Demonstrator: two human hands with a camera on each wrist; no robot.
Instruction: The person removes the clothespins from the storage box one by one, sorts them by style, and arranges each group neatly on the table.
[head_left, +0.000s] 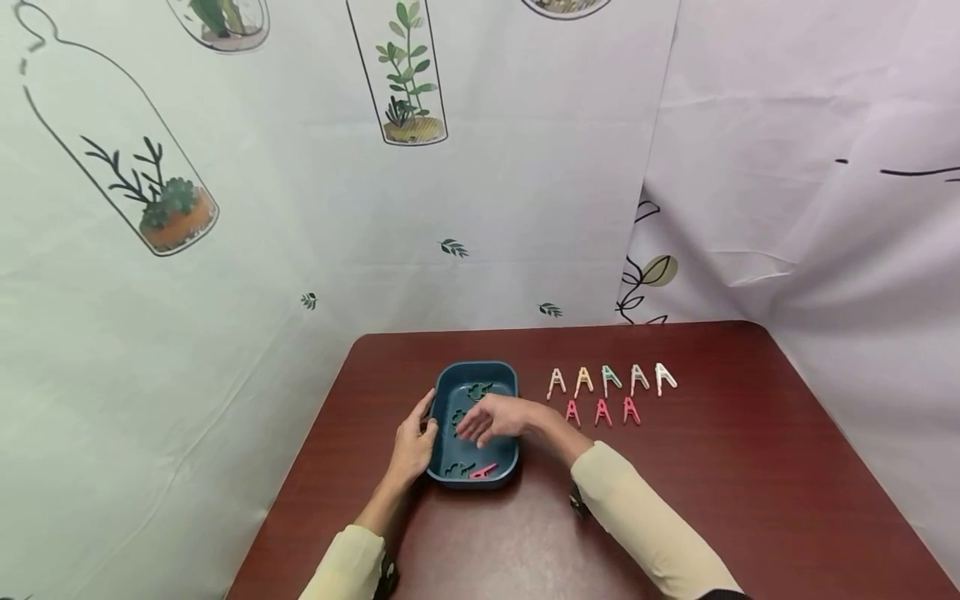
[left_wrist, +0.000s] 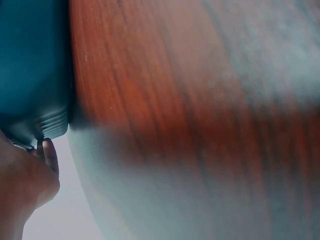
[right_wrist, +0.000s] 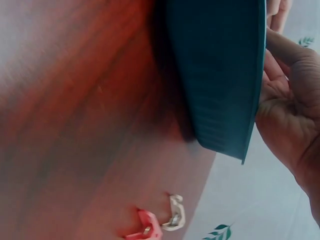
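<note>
A dark blue rectangular tray sits on the table. My left hand grips its left side, thumb by the rim; the left wrist view catches part of that hand against the tray's outer wall. Over the tray's middle hovers my right hand, fingers loosely bent, with nothing visible in them. A pink clothespin lies in the tray's near right corner. Dark green looped shapes show on its bottom; whether they are loose pieces or a print, I cannot tell. The right hand partly covers the middle one.
Right of the tray, clothespins lie in two rows: several pale and green ones, such as a green clothespin, behind, and three red-pink ones, such as a red clothespin, in front. The brown table ends at a patterned white curtain.
</note>
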